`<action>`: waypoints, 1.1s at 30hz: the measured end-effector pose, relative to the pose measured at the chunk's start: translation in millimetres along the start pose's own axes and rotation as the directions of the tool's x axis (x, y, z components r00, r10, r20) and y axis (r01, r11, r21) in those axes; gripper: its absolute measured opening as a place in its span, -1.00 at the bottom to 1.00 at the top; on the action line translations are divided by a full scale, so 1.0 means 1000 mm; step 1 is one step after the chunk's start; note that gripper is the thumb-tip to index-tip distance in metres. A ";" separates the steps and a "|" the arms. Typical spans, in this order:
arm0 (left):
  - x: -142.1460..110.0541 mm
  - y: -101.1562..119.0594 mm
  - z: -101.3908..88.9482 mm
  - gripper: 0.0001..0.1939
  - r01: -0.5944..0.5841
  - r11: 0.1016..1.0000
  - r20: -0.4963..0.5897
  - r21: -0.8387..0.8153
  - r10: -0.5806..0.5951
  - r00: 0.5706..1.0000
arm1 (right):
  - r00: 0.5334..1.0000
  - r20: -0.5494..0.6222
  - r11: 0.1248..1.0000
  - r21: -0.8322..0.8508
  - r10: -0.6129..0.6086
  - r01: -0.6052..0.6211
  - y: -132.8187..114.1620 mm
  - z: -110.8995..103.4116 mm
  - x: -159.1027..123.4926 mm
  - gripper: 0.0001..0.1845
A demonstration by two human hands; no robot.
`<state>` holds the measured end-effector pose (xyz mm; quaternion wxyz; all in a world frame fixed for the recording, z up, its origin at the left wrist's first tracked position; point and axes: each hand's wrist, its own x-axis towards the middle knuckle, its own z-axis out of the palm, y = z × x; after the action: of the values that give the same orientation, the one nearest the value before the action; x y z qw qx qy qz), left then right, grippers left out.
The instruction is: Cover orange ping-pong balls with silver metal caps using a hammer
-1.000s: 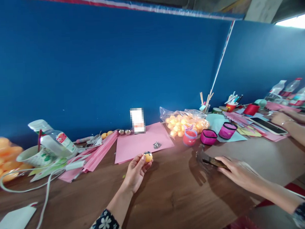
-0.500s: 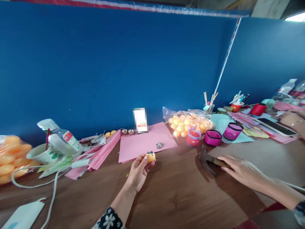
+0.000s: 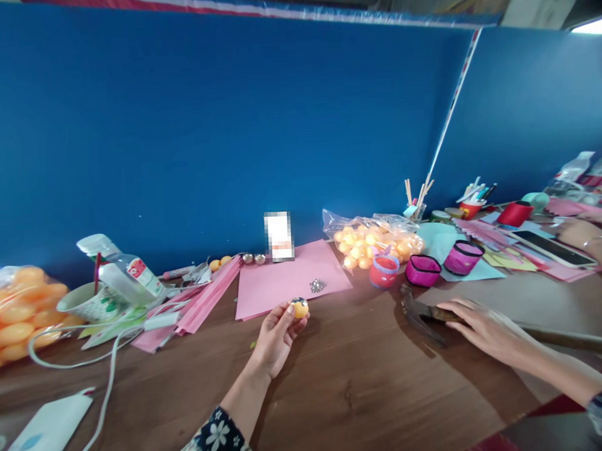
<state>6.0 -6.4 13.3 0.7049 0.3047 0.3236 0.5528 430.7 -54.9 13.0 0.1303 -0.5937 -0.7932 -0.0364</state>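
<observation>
My left hand (image 3: 276, 338) pinches a small yellow-orange ball (image 3: 299, 308) between thumb and fingers, above the table's middle. Dark and whitish marks show on the top of the ball. At the right, my right hand (image 3: 485, 327) is closed over the wooden handle of a claw hammer (image 3: 425, 316), close to its head. The rest of the handle runs out behind the wrist to the right. Just beyond the ball, a small pile of shiny silver pieces (image 3: 317, 285) sits on pink paper (image 3: 278, 285).
A clear bag of orange balls (image 3: 365, 243) stands behind, with a red cup (image 3: 384, 272) and purple fabric containers (image 3: 423, 270) nearby. Leftward are another ball bag (image 3: 22, 314), a bottle (image 3: 129, 274) and a white cable (image 3: 109, 383). A co-worker's arm (image 3: 595, 235) rests at far right.
The hammer has turned slightly, so its handle now shows beyond my right wrist. My right hand has shifted a little with it. The left hand still holds the ball in nearly the same place.
</observation>
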 end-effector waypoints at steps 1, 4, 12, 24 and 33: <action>0.000 0.000 0.000 -0.80 0.000 1.000 -0.001 -0.003 0.000 1.000 | 1.000 -0.001 1.000 0.002 -0.004 0.004 0.001 0.001 0.000 -0.71; 0.000 0.001 0.002 -0.81 0.006 1.000 -0.012 -0.008 -0.006 1.000 | 1.000 0.011 1.000 -0.001 -0.006 0.006 0.004 0.003 -0.001 -0.70; -0.001 0.003 0.004 -0.81 0.012 1.000 -0.014 -0.013 -0.012 1.000 | 1.000 0.020 1.000 -0.021 -0.019 0.020 0.002 -0.003 0.004 -0.73; 0.000 0.001 0.003 -0.78 0.015 1.000 -0.028 -0.005 -0.015 0.999 | 0.963 -0.150 0.972 0.043 -0.223 0.231 -0.134 -0.021 0.061 -0.67; 0.002 -0.001 0.000 -0.76 0.001 1.000 -0.019 -0.024 -0.002 1.000 | 0.997 -0.057 0.980 0.186 -0.060 0.070 -0.192 0.037 0.147 -0.71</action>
<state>6.6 -4.5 11.9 0.7057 0.2905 0.3239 0.5591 203.6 34.1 32.5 0.2048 -0.5513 -0.8085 0.0192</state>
